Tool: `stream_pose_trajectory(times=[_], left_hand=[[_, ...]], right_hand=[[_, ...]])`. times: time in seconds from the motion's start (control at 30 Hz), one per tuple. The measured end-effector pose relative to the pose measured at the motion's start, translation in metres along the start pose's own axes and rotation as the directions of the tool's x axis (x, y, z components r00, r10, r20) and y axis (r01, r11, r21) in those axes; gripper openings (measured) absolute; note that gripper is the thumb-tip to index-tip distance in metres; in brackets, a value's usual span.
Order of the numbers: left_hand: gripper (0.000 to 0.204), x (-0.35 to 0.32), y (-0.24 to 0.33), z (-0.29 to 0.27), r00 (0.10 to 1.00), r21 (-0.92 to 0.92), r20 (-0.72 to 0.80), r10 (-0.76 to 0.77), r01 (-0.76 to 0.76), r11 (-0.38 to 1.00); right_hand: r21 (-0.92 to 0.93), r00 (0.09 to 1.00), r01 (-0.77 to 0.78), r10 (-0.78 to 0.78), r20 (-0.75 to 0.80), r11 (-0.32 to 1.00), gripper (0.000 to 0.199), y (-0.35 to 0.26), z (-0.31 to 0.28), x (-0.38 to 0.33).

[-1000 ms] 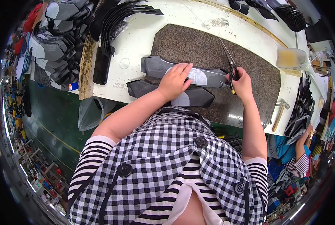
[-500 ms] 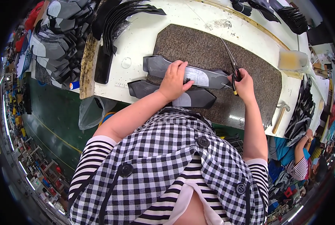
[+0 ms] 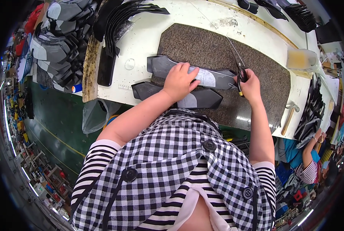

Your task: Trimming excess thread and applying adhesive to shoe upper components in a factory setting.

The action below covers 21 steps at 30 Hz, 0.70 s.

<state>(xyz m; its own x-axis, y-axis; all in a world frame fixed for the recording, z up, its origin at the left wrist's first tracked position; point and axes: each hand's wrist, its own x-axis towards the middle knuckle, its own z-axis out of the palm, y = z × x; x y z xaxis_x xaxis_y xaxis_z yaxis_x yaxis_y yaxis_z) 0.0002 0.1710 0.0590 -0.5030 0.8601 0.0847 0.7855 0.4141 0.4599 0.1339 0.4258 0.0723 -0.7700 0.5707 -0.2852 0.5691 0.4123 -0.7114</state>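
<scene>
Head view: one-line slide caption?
Left hand presses a grey shoe-upper piece on a speckled mat; right hand grips scissors.

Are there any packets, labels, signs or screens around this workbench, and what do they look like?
Plastic bag: hangs below the bench's left front edge, clear and crumpled.
Plastic container: far right of the bench, squarish, translucent, yellowish inside.
Small can: left bench edge, blue, white and red.
No signs or screens.

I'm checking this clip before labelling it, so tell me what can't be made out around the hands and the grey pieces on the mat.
Head view only:
- Upper grey piece: its middle is hidden under the left hand.
- Scissors: handles hidden inside the right hand; blade ends too thin to tell if they are closed.
- Lower grey piece: partly covered by the left forearm.
- Hammer: small and bent near the rim.
</scene>
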Motion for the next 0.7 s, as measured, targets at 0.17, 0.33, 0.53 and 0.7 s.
stream_pose_trajectory(times=[0.17,0.33,0.53,0.7], left_hand=[[0.050,0.008,0.014,0.010,0.994,0.206,0.028,0.104,-0.108,0.973],[0.053,0.007,0.024,0.034,0.969,0.125,0.021,0.246,-0.247,0.961],[0.056,0.013,0.025,0.032,0.972,0.142,0.061,0.227,-0.234,0.962],[0.058,0.013,0.022,0.028,0.970,0.135,0.123,0.211,-0.227,0.964]], right_hand=[[-0.051,0.997,-0.043,0.040,-0.072,0.998,0.023,0.014,0.014,0.008],[-0.092,0.997,-0.075,0.072,-0.035,0.993,0.024,0.001,0.008,0.007],[-0.204,0.993,0.060,-0.078,-0.083,0.977,0.027,-0.004,-0.029,0.025],[-0.278,0.982,0.134,-0.164,-0.089,0.951,0.028,-0.018,-0.069,0.040]])
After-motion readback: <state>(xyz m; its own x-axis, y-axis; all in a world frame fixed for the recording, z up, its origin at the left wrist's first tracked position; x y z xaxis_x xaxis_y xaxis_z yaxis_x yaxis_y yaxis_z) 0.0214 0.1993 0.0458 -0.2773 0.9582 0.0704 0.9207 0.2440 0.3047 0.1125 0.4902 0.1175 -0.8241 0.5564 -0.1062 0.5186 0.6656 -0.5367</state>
